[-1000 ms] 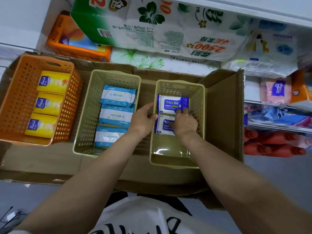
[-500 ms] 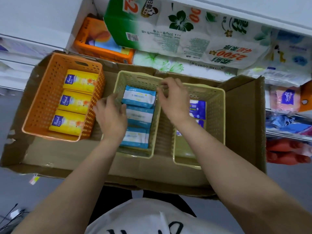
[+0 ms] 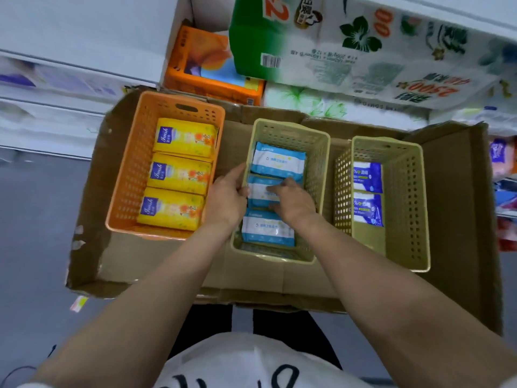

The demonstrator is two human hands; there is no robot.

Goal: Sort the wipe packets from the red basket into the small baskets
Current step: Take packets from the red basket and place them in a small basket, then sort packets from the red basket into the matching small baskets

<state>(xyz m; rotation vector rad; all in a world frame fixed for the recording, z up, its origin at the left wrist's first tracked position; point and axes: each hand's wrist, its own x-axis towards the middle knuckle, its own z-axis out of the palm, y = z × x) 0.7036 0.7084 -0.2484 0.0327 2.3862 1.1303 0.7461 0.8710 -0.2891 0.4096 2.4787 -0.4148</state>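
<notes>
Both hands work in the middle basket (image 3: 321,169), nearest the person. The left hand (image 3: 226,198) rests on that basket's left rim, thumb touching the middle packet (image 3: 261,193); the right hand (image 3: 293,201) lies on the same packet, fingers bent onto it, though whether they actually grip it cannot be told. Three blue-and-white packets fill this basket in a row. The right basket (image 3: 405,208) holds two dark-blue packets, with bare floor at its near end. The orange basket (image 3: 131,169) holds three yellow packets. No red basket is in view, so remaining stock cannot be judged; sorting appears nearly complete, with tidying in hand.
</notes>
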